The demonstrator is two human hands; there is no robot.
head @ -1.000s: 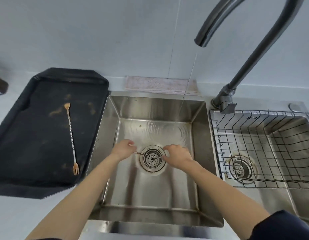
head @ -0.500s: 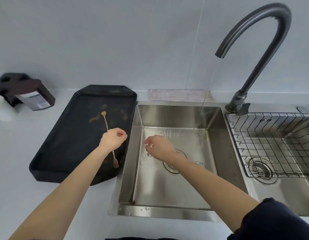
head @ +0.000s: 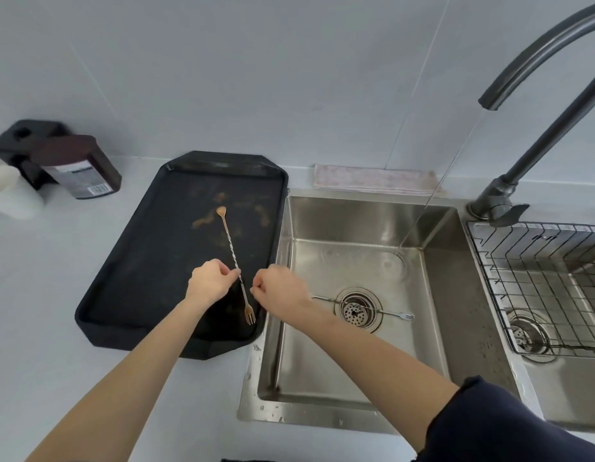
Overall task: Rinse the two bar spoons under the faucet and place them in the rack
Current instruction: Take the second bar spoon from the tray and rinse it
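A gold bar spoon [head: 230,243] with a twisted stem and a fork end lies on the black tray [head: 139,261]. My left hand [head: 211,281] pinches its stem near the middle. My right hand [head: 279,288] hovers over the tray's right edge, fingers curled, holding nothing that I can see. A silver bar spoon [head: 386,313] lies across the drain in the left sink basin [head: 322,361]. A thin stream of water falls from the dark faucet [head: 536,95] into that basin. The wire rack [head: 536,278] sits in the right basin.
A folded cloth [head: 372,180] lies behind the sink. A dark brown bottle [head: 79,168] and a white container [head: 9,191] stand at the far left of the counter. Water drops dot the sink's front rim.
Both hands left the sink drain and moved left to the tray. The silver spoon stays in the basin. My left hand has closed on the gold spoon's stem.
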